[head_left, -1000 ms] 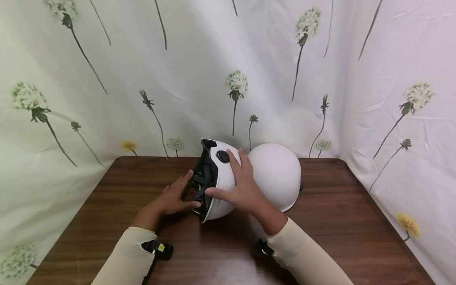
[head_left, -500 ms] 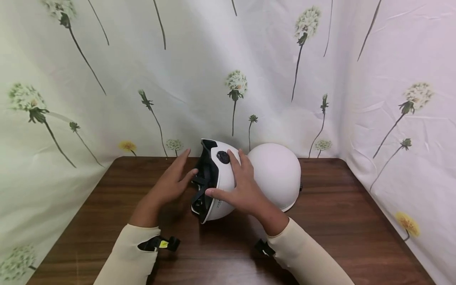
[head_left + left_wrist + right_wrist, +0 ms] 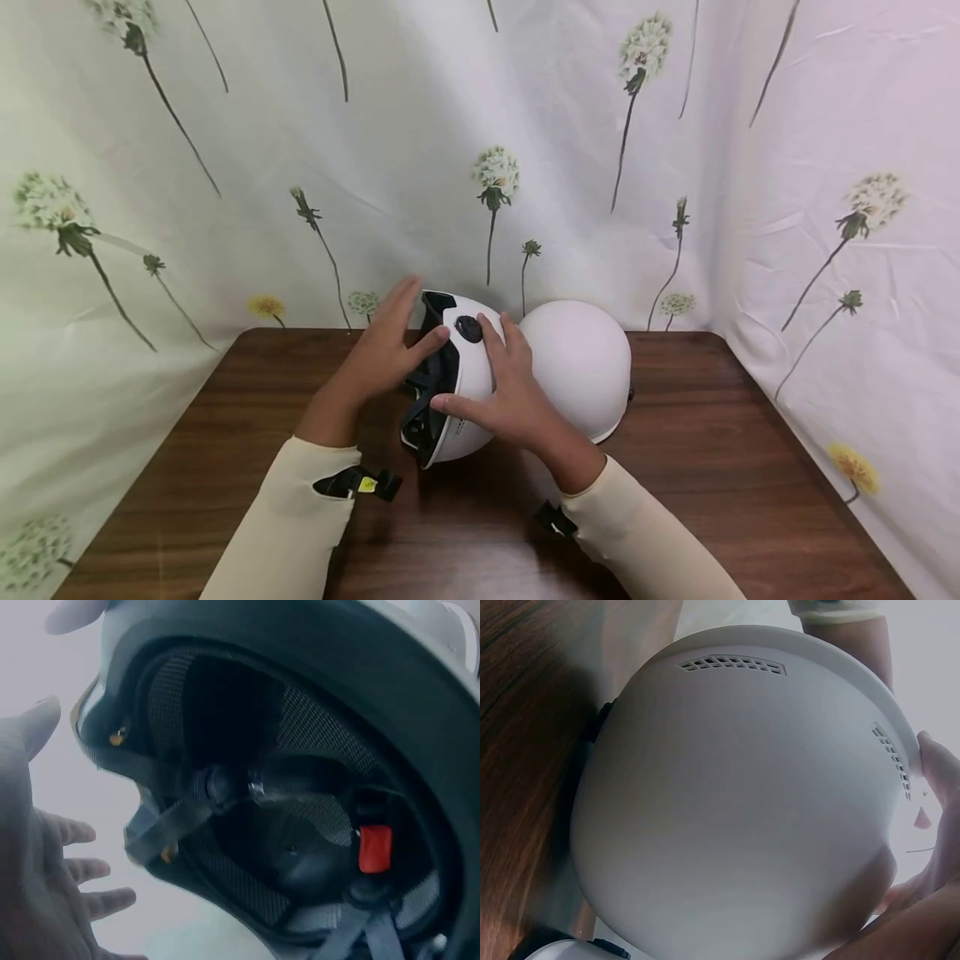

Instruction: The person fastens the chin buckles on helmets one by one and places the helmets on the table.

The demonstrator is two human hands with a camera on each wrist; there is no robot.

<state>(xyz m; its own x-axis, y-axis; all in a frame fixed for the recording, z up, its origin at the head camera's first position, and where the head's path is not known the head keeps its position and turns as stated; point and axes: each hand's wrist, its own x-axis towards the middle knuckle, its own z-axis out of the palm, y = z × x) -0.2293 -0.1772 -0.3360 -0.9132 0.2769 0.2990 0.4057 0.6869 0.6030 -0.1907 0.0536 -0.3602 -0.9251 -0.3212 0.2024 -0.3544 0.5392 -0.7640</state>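
Note:
A white helmet (image 3: 471,367) lies tipped on its side, its dark opening turned left. My right hand (image 3: 513,396) holds its shell from the right, thumb near the rim and fingers beside a round black knob (image 3: 469,328). In the right wrist view, its vented shell (image 3: 735,787) fills the middle. With fingers extended and thumb apart, my left hand (image 3: 378,358) is raised before the opening and holds nothing. Through the left wrist view I see the black lining, a grey strap (image 3: 169,829) and a red buckle part (image 3: 375,849) inside.
Just right of the first helmet, a second white helmet (image 3: 581,367) rests dome up on the brown wooden table (image 3: 697,467). Behind the table hangs a white cloth (image 3: 420,167) printed with dandelions, which also runs along both sides.
My left hand has left the strap area at the helmet's opening and risen away from me toward its upper edge. The right hand and both helmets have stayed in place.

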